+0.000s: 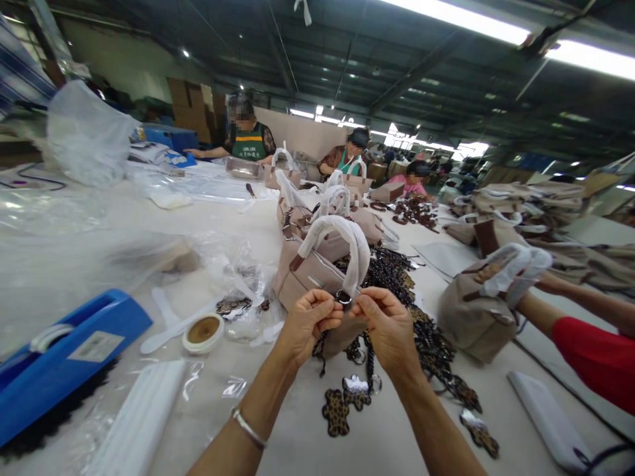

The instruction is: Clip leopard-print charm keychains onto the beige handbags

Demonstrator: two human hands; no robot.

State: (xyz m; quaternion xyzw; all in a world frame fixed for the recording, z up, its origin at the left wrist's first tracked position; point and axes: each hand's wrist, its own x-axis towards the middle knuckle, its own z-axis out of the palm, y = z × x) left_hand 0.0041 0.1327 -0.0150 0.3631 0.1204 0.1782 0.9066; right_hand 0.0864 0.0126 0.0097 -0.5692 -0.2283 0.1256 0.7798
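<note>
My left hand (pixel 307 324) and my right hand (pixel 387 327) are both pinched together on a small metal ring (pixel 343 299) at the base of a beige handbag's handle. The handbag (pixel 310 274) stands just beyond my hands, its handle (pixel 342 241) wrapped in white paper. Leopard-print bear charms (pixel 342 406) lie on the table below my hands. A heap of more dark leopard charms (pixel 397 277) spreads to the right of the bag. A silver bangle (pixel 247 428) sits on my left wrist.
Several more beige handbags (pixel 317 205) line the table behind. A tape roll (pixel 203 330), a blue tray (pixel 59 360) and clear plastic bags (pixel 84 132) lie left. A co-worker in a red sleeve (pixel 595 360) handles another bag (pixel 476 311) at right. Other people sit at the far end.
</note>
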